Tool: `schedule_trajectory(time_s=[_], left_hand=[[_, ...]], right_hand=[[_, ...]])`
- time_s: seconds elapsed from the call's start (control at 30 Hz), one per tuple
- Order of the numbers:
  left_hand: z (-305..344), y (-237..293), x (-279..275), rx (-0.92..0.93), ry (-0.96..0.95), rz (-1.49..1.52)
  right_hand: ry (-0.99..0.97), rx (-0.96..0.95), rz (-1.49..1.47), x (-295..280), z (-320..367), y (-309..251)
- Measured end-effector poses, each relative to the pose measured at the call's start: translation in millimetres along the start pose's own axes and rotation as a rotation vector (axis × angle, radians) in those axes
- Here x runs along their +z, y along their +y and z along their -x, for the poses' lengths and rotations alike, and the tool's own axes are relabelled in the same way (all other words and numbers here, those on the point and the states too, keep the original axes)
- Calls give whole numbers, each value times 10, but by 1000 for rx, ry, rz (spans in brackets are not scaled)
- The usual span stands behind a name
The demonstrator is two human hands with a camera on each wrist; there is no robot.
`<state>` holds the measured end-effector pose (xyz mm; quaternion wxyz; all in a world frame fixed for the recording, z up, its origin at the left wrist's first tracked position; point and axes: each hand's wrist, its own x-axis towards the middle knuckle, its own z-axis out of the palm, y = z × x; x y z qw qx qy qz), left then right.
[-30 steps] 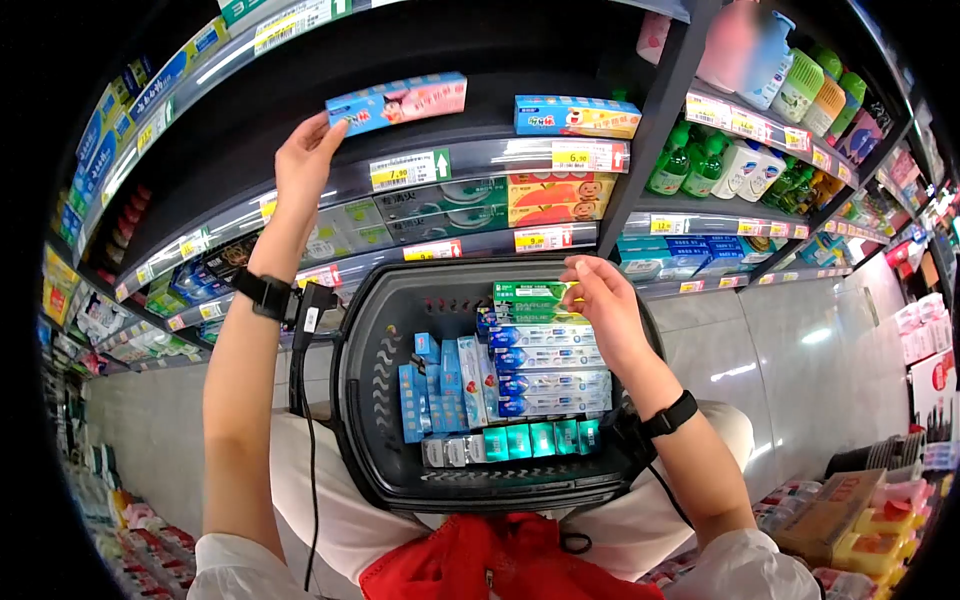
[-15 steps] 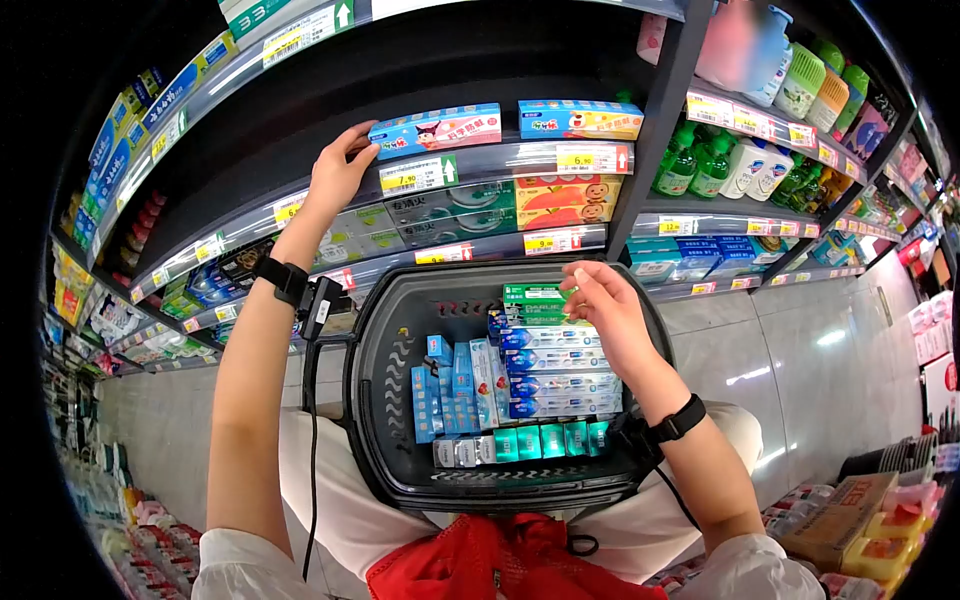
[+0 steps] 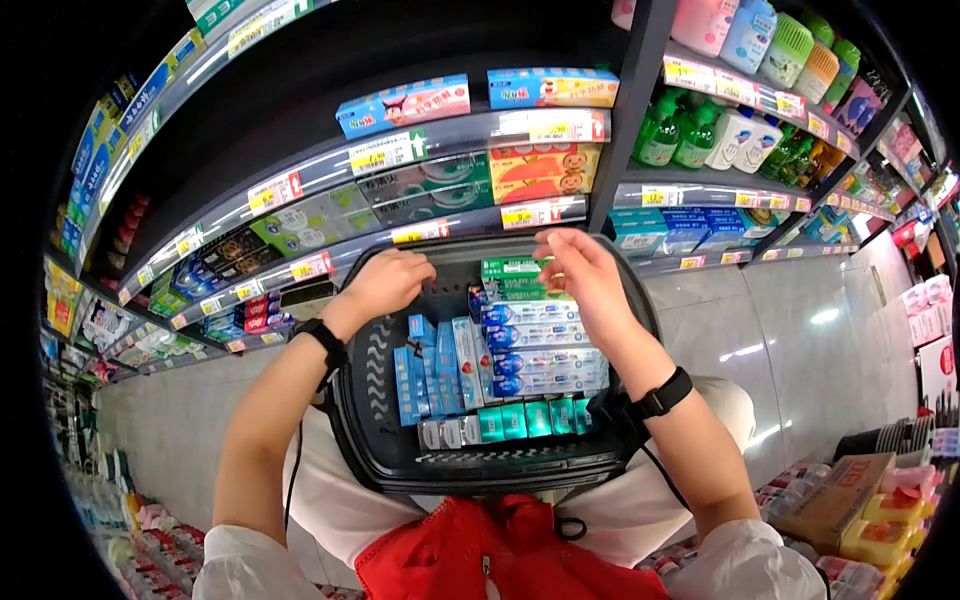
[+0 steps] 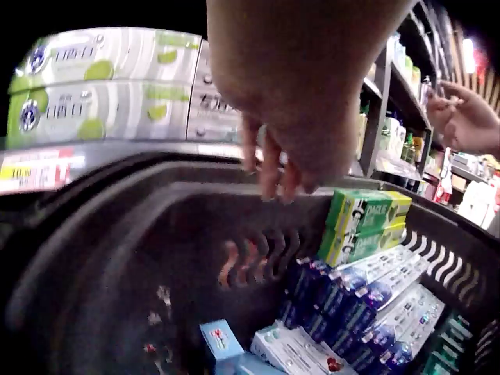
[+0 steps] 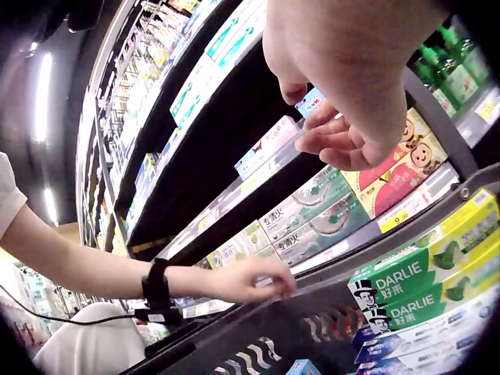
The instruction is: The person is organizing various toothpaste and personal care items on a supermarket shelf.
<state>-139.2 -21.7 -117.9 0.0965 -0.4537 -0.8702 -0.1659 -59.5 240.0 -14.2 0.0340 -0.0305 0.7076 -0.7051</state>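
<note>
My left hand point(image 3: 390, 285) hovers over the back left rim of a dark shopping basket point(image 3: 352, 420), its fingers hanging loosely with nothing in them. Above the basket's back right part is my right hand point(image 3: 582, 280), fingers loosely bent and holding nothing. Below it stand green Darlie toothpaste boxes point(image 5: 406, 281). The basket also holds blue-and-white toothpaste boxes point(image 3: 540, 338), light-blue boxes point(image 3: 412, 385) at the left and teal boxes point(image 3: 513, 422) along the front. On the shelf, a blue-and-pink toothpaste box point(image 3: 405, 103) lies beside a blue-and-yellow one point(image 3: 552, 88).
A shelf edge with price tags point(image 3: 275, 192) runs behind the basket. Lower down are stacked grey-green boxes point(image 4: 101, 86) and red-orange boxes point(image 3: 543, 174). Green pump bottles point(image 3: 660, 130) stand on the right shelf. A cardboard carton point(image 3: 835, 495) sits on the right.
My left hand has let go of the blue-and-pink toothpaste box on the shelf and come down and back to the basket rim. The right hand stays over the basket.
</note>
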Motion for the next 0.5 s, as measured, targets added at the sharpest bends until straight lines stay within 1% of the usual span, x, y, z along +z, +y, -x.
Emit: schedule_trajectory(time_s=[0.03, 0.07, 0.13, 0.17, 0.2, 0.27, 0.3, 0.33, 0.4, 0.43, 0.47, 0.5], left_hand=[[23, -36, 200, -135, -121, 48], [90, -98, 410, -312, -193, 169], [158, -216, 710, -449, -341, 237], [231, -382, 1002, -382, -361, 159], [189, -313, 1026, -511, -469, 186], [291, -447, 1438, -447, -465, 101], [274, -462, 1540, -533, -577, 109], [289, -453, 1634, -529, -589, 110], [219, -240, 1621, -633, -824, 16], [188, -174, 1610, -643, -852, 0], [134, -188, 1633, -626, -923, -47], [92, -174, 1669, -613, -934, -51]], right_hand=[[17, 0, -22, 9, 2, 1], [35, -1, -44, 16, -3, 3], [32, -5, -53, 16, 5, 6], [33, -8, -47, 16, 12, -5], [32, -7, -42, 17, 19, -15], [28, -2, 0, 27, 40, -62], [19, 1, -3, 36, 46, -83], [14, -2, -5, 44, 44, -95], [-10, 0, -26, 55, 35, -99], [-21, 13, -40, 61, 32, -111], [7, 14, -98, 74, 15, -94], [22, 18, -104, 20, 25, -71]])
